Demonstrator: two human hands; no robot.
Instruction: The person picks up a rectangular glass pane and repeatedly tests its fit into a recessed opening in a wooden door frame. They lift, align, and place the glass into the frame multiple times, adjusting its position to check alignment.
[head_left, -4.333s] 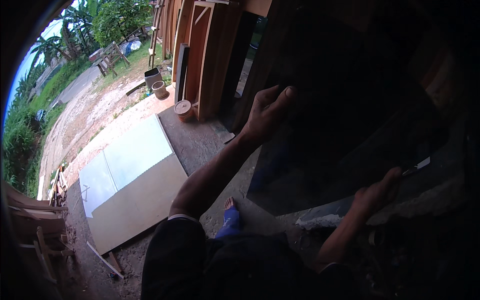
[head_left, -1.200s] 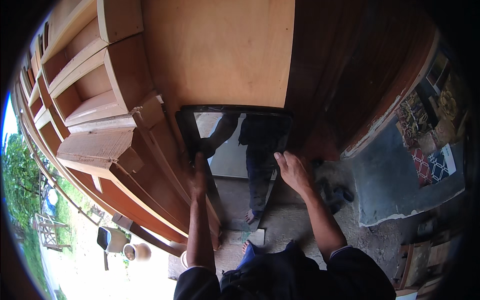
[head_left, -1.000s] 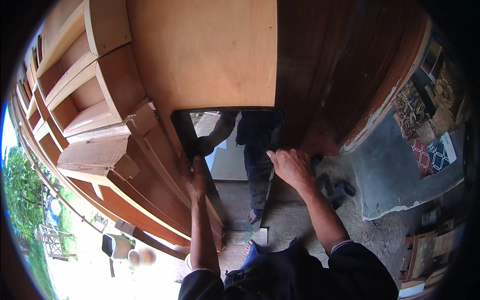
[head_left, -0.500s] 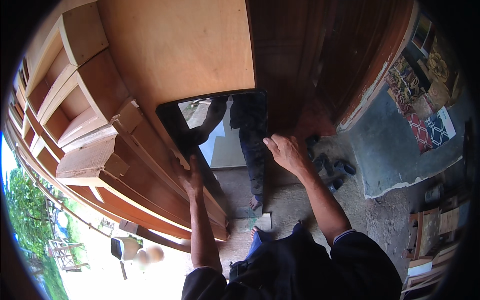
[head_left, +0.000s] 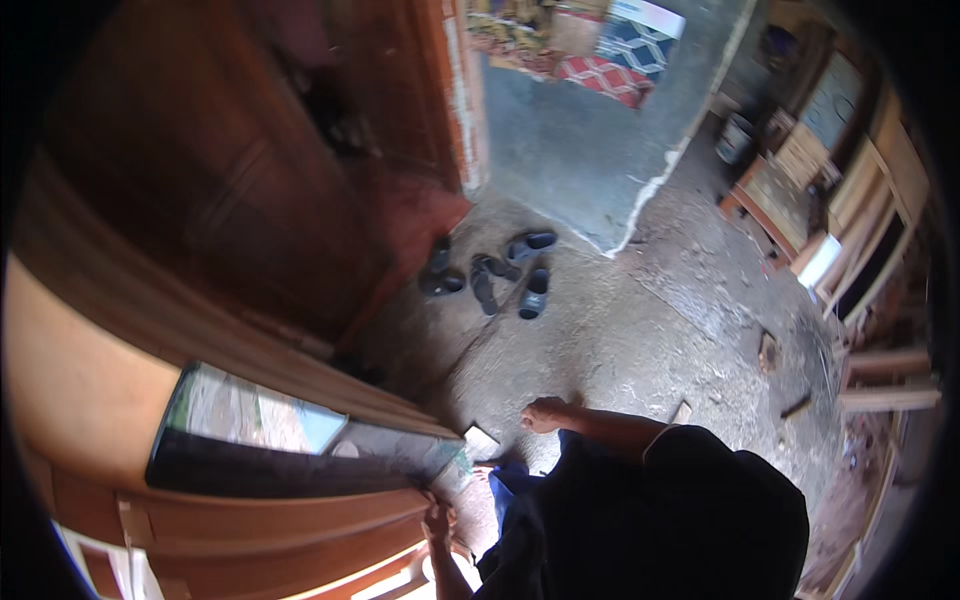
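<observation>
My right hand (head_left: pixel 545 413) is closed in front of my body, above the concrete floor. Its curled fingers hide whatever may be inside. Low in the picture, my left hand (head_left: pixel 438 522) is beside the end of a long reddish-brown wooden furniture piece (head_left: pixel 290 522). Its fingers are bent but dark and blurred; I cannot tell whether they touch the wood. At the left, a dark-edged mirror (head_left: pixel 270 410) reflects a bright outdoor scene. It stands against a pale plywood panel (head_left: pixel 85 365), with neither hand on it.
Several dark sandals (head_left: pixel 534 294) lie on the rough floor (head_left: pixel 620 350) by a brown doorway. A grey-blue slab (head_left: pixel 570 150) with patterned pieces lies beyond them. Wooden frames (head_left: pixel 890 180) and a bucket (head_left: pixel 735 138) stand at the right. A small pale piece (head_left: pixel 481 439) lies near my feet.
My view has swung to the right, putting the mirror and wooden furniture at the lower left. My right hand is away from the mirror's edge; my left is by the furniture's end.
</observation>
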